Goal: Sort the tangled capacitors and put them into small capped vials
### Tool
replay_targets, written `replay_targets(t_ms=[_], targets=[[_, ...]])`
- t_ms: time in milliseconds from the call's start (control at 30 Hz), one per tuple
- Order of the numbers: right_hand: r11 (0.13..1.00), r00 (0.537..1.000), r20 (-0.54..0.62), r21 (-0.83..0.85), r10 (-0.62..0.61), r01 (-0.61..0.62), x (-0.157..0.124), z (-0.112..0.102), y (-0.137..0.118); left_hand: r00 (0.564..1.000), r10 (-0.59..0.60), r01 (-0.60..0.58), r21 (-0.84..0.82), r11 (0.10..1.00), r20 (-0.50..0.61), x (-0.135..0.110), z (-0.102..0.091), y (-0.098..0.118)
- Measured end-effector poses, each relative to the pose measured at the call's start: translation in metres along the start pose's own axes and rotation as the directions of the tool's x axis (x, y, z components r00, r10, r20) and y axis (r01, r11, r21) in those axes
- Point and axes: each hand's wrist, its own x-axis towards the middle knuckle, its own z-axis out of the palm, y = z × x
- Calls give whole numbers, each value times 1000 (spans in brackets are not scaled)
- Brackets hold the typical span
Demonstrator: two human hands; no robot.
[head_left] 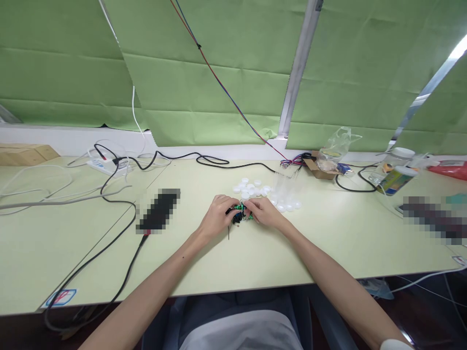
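A small green and black object (238,215) with thin dark stems sits between my hands over the middle of the table; its kind is too small to make out. My left hand (219,215) is closed on its left side, fingers wrapped over the top. From the other side my right hand (265,210) pinches it, thumb and fingers drawn together. Parts of the object are hidden behind my fingers. Just beyond my hands lie several small white round caps (251,187). Some clear plastic containers (286,187) are beside these caps.
A pixelated dark device (159,210) with a black cable lies to the left. Behind it is a white power strip (105,165). At the back right are an open cardboard box (321,167), a labelled canister (397,181) and a clear jar (400,156). Cables cross the table (204,277).
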Motion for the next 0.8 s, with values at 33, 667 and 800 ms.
replay_targets(t_ms=[33, 667, 800], targets=[[1000, 1000, -8, 7, 1, 0, 0, -1, 0, 1000, -6, 6, 2, 1000, -7, 0, 0, 0], [999, 1000, 2, -17, -29, 29, -1, 0, -2, 1000, 12, -12, -9, 1000, -1, 0, 0, 1], [999, 1000, -14, 36, -13, 13, -1, 0, 0, 1000, -4, 4, 4, 1000, -20, 0, 0, 0]])
